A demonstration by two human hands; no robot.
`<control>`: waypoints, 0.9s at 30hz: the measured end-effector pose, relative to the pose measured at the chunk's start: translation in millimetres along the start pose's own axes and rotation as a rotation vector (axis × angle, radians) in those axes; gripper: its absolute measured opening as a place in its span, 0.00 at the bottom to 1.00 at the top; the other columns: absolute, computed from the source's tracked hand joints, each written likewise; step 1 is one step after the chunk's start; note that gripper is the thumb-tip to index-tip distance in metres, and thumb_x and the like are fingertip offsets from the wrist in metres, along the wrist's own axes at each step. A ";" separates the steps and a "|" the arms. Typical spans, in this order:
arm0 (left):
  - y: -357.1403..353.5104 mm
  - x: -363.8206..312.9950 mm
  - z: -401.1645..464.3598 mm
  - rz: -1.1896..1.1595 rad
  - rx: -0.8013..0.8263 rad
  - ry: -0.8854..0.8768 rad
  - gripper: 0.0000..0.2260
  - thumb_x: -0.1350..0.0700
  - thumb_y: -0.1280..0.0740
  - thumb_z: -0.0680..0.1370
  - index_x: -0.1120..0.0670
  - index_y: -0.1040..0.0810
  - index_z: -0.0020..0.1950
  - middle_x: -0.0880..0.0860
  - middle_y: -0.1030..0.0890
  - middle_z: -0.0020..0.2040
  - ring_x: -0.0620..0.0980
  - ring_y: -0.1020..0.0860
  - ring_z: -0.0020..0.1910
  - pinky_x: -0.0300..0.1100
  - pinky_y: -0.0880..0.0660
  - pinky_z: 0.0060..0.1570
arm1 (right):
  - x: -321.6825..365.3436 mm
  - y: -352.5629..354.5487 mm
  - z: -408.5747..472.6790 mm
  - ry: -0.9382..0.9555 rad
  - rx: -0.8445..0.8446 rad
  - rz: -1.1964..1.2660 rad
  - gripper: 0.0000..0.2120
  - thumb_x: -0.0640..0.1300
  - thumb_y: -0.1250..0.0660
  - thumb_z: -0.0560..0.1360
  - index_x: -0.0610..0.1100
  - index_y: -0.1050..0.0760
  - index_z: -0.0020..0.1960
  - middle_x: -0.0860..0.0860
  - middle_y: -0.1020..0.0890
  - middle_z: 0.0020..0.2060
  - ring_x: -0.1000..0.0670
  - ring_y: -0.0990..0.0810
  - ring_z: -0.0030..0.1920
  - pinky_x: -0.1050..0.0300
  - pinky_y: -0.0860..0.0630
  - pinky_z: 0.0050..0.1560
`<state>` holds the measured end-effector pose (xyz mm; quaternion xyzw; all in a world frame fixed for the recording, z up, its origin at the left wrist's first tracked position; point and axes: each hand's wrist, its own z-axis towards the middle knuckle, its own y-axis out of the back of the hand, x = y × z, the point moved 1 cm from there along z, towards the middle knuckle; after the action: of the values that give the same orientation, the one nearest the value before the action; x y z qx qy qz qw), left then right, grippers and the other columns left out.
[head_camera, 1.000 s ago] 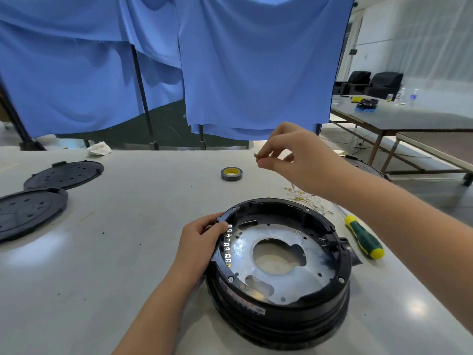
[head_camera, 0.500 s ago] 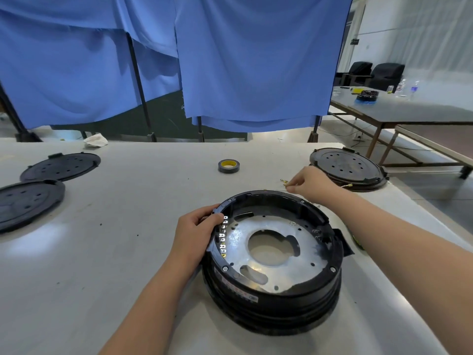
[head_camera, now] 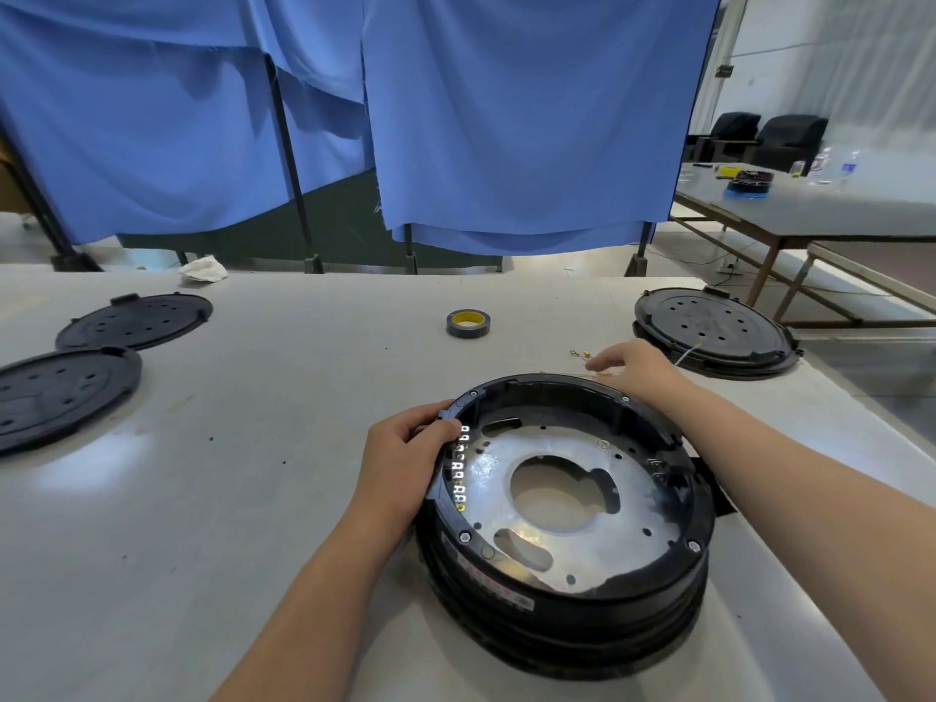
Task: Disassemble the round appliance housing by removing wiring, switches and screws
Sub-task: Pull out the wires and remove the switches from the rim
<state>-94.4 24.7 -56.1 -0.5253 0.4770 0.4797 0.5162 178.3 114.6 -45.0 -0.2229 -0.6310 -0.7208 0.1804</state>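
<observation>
Round housing (head_camera: 562,504) sits mid-table, left hand (head_camera: 405,458) curled gripping its rim; right hand (head_camera: 633,367) behind it, seemingly loose-fingered over removed wiring (head_camera: 582,354); rim screws, terminal strip (head_camera: 460,466) remain

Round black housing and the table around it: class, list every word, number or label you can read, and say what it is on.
None can be read.
Sticker on the side of the housing: red print, too blurred.
Tape roll: no print visible.
Bottles on the far table: too small.
</observation>
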 end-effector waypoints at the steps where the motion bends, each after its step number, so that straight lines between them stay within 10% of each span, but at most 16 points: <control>1: -0.1 -0.3 0.0 0.002 -0.002 0.000 0.11 0.65 0.33 0.73 0.52 0.14 0.46 0.52 0.14 0.37 0.45 0.18 0.34 0.34 0.24 0.32 | 1.7 1.7 -1.5 0.006 -0.020 0.033 0.12 0.35 0.33 0.73 0.39 0.20 0.56 0.44 0.18 0.55 0.46 0.22 0.58 0.55 0.29 0.61; 11: 0.2 -2.7 -1.9 0.024 -0.020 -0.011 0.11 0.64 0.32 0.74 0.50 0.14 0.45 0.50 0.14 0.37 0.44 0.17 0.34 0.33 0.24 0.31 | 43.4 31.4 -49.3 0.129 0.091 0.176 0.07 0.44 0.34 0.76 0.50 0.19 0.52 0.55 0.17 0.48 0.61 0.21 0.48 0.72 0.30 0.45; 27: -0.2 -1.5 -4.9 0.022 -0.025 -0.023 0.13 0.64 0.33 0.73 0.48 0.13 0.41 0.51 0.14 0.37 0.44 0.17 0.35 0.34 0.24 0.32 | 84.4 -11.2 -153.2 0.362 0.197 0.046 0.08 0.50 0.35 0.75 0.53 0.20 0.52 0.59 0.21 0.48 0.60 0.24 0.52 0.57 0.27 0.58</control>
<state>-94.2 19.8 -54.6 -0.5210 0.4708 0.4970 0.5098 87.4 -33.7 -23.9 -0.0854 -0.6504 -0.6796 0.3284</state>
